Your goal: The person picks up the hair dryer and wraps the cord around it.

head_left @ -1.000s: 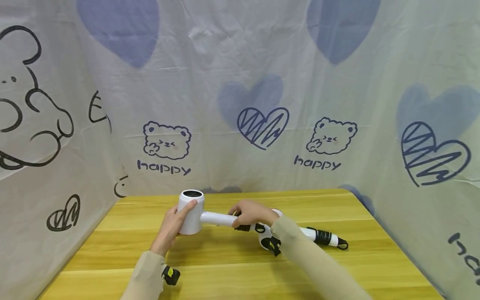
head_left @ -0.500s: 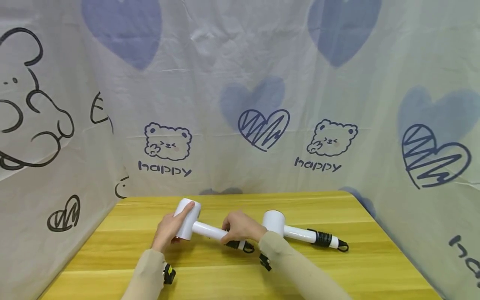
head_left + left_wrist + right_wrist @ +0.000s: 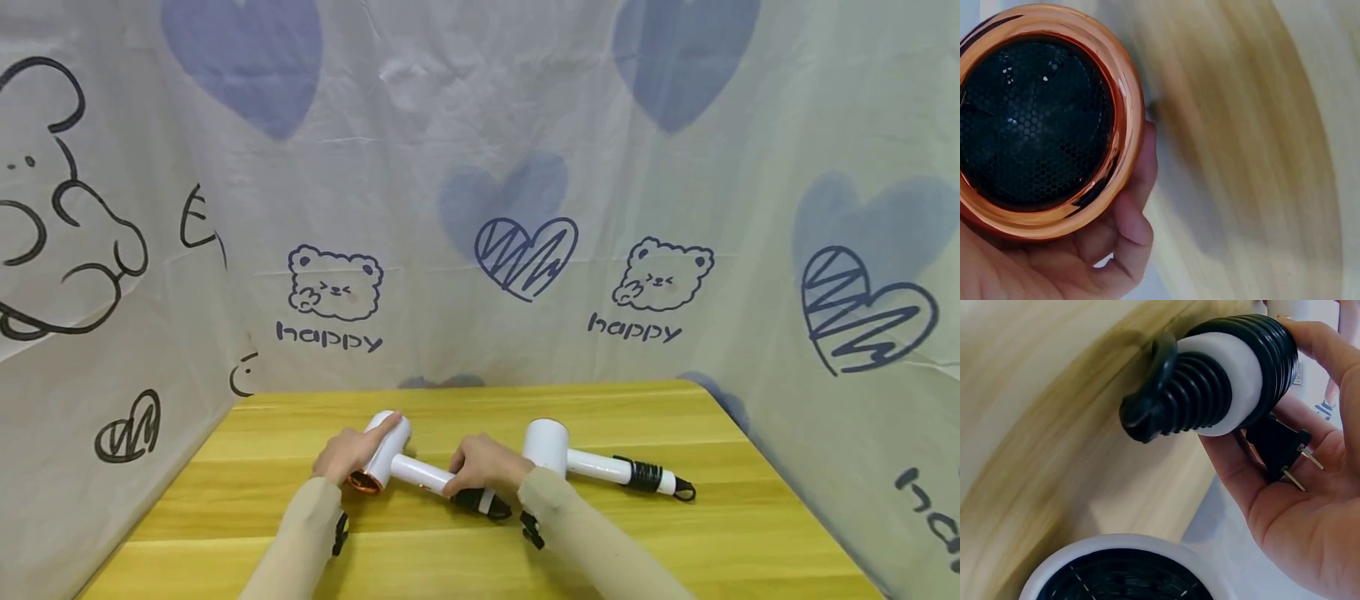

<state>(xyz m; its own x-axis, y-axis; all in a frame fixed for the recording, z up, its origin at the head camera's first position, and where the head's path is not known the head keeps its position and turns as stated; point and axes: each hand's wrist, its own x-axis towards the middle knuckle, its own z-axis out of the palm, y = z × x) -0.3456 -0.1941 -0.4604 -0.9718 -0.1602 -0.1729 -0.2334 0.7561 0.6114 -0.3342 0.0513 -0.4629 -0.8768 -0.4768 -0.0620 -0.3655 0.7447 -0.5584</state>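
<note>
A white hair dryer (image 3: 418, 475) lies tilted low over the wooden table, its barrel to the left and handle to the right. My left hand (image 3: 347, 452) grips the barrel, thumb along its top. In the left wrist view, the copper-coloured ring (image 3: 1130, 94) surrounds a dark honeycomb grille, with curled fingers beneath. My right hand (image 3: 487, 465) holds the handle where black cord (image 3: 468, 500) is wound around it. The right wrist view shows thumb and fingers around that handle, and a two-pin plug (image 3: 1270, 445) hanging by the palm.
A second white hair dryer (image 3: 600, 467), also with cord wound on its handle, lies right of my right hand; my right wrist partly covers its barrel. The wooden table (image 3: 442, 558) ends at a printed cloth backdrop (image 3: 480, 342) behind and at both sides.
The held hair dryer has tipped from barrel upright to leaning, and has come lower; its copper ring now shows at the front. My right hand has shifted left and down with the handle.
</note>
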